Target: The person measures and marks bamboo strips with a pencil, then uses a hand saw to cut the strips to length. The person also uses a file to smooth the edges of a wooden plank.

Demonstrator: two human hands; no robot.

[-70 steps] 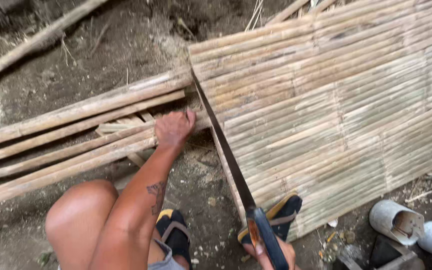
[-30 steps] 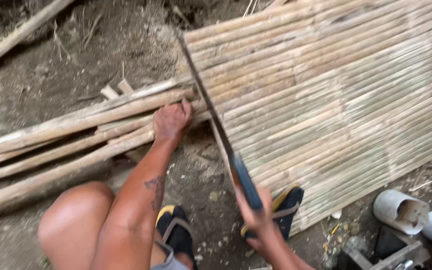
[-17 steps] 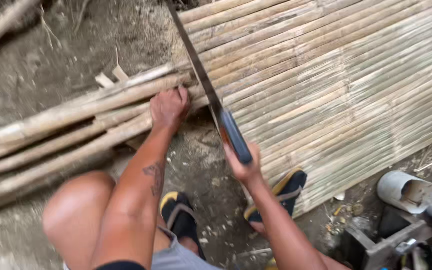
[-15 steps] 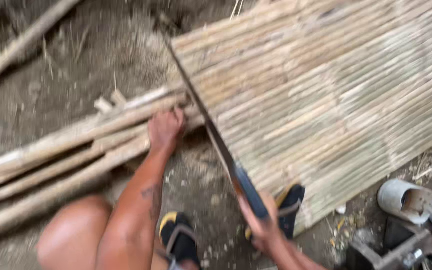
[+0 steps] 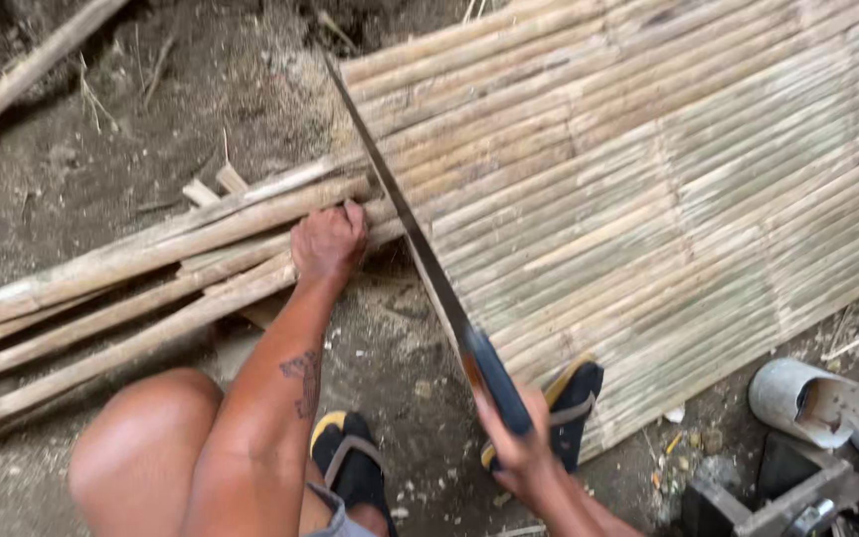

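Right hand (image 5: 519, 443) grips one saw (image 5: 420, 249) at five o'clock; left hand (image 5: 328, 242) presses flat on four bamboo poles (image 5: 131, 264) beside one bamboo mat (image 5: 648, 189).

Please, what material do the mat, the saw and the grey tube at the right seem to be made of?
Mat: split bamboo slats, dry and tan, with visible nodes.
Saw: thin dark blade, probably steel; dark handle, maybe plastic.
Tube: smooth pale grey wall, likely plastic pipe.

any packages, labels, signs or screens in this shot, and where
None in view. The left hand presses on bamboo poles, the right hand grips a long saw laid along the edge of a bamboo mat. The pale pipe piece at lower right shows no label.
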